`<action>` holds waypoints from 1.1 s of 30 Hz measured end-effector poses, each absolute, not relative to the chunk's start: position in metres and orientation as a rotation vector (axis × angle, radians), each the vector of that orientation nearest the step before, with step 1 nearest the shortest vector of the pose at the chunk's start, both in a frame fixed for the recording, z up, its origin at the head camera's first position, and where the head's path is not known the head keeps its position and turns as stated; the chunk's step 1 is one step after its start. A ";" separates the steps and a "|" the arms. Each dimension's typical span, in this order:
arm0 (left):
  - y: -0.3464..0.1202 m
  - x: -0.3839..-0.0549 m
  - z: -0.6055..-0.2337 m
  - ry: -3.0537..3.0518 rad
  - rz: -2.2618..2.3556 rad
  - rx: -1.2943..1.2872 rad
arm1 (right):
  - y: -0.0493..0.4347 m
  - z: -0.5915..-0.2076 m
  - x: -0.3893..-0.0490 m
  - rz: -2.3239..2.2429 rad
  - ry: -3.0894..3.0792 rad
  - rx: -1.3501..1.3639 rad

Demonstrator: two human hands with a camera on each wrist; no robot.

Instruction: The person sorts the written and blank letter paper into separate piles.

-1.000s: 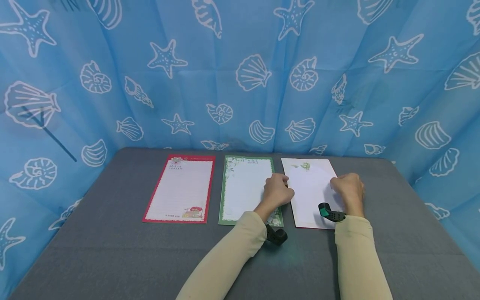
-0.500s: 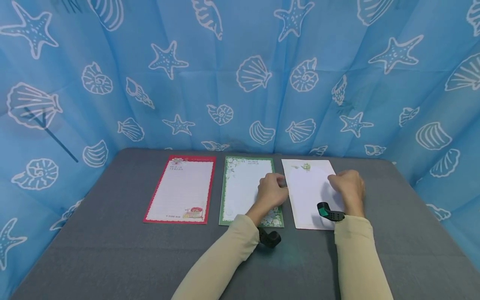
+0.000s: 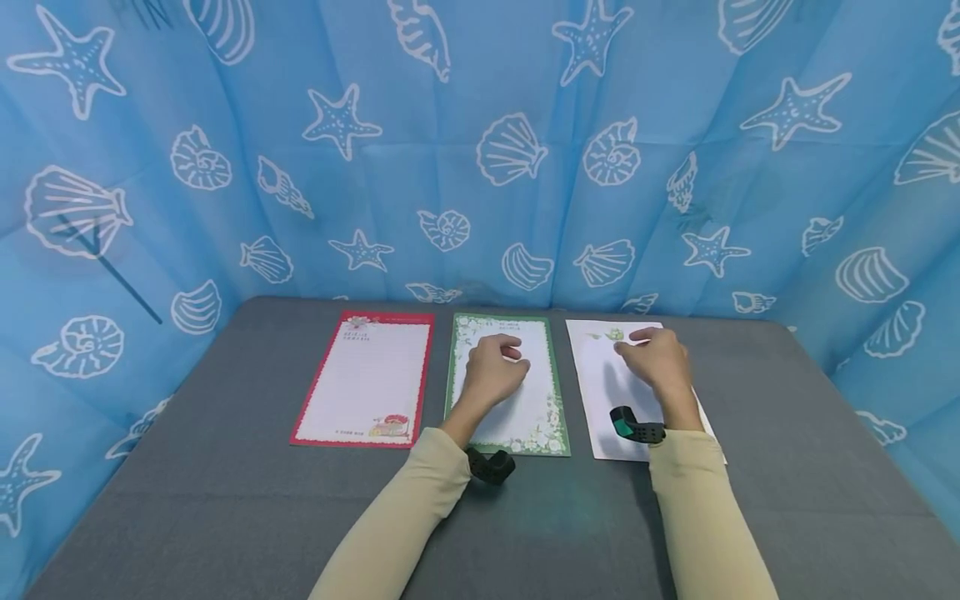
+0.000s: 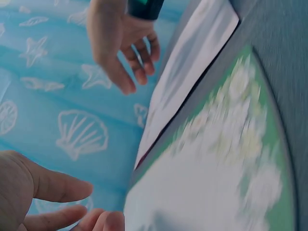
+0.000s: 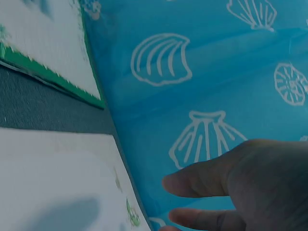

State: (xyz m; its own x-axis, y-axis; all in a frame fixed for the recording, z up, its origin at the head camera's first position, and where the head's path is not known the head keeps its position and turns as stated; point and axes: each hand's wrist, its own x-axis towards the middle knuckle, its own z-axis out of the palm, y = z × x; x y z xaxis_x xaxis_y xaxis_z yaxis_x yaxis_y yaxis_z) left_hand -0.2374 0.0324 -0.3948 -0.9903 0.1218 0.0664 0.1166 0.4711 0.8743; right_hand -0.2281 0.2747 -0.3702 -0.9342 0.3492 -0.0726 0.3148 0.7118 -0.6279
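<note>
Above the middle of the green-bordered letter pad [image 3: 517,417] hovers my left hand [image 3: 491,371], fingers loosely bent and nothing in them. My right hand [image 3: 660,367], also holding nothing, hangs over the right part of a white sheet [image 3: 600,417] with a small green plant print near its top. Thumb and fingers of the right hand [image 5: 260,185] stand apart in the right wrist view. The left wrist view shows both hands raised off the papers, with a dark red edge showing under the white sheet [image 4: 190,53].
A red-bordered letter pad [image 3: 363,383] lies at the left, in line with the other two papers. Grey cloth [image 3: 225,500] covers the table. Behind it hangs a blue curtain [image 3: 420,108] with white shells and starfish.
My left hand has drawn away leftward from the white sheet's left edge to over the green-bordered pad. My right hand has left the sheet's right edge and moved left and up over it.
</note>
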 end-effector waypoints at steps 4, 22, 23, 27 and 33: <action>0.012 -0.243 -0.392 2.730 1.611 0.180 | 0.264 -0.371 -0.230 1.073 -2.862 -0.448; -0.060 -0.263 -0.387 2.692 1.637 0.045 | 0.226 -0.381 -0.234 1.160 -2.937 -0.108; -0.061 -0.263 -0.388 2.681 1.627 0.054 | 0.225 -0.382 -0.234 1.175 -2.935 -0.088; -0.065 -0.265 -0.393 2.628 1.578 0.078 | 0.221 -0.385 -0.234 1.233 -2.921 -0.034; -0.068 -0.267 -0.398 2.579 1.502 0.117 | 0.216 -0.392 -0.236 1.260 -2.934 -0.027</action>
State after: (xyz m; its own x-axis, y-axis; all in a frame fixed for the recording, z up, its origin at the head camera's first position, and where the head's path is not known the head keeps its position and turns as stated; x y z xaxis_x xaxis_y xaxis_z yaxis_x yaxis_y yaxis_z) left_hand -0.2672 -0.0680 -0.3976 -0.9850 0.1450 -0.0939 -0.0102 0.4940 0.8694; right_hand -0.2356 0.2158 -0.3924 -0.9985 -0.0047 -0.0542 0.0361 0.6887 -0.7241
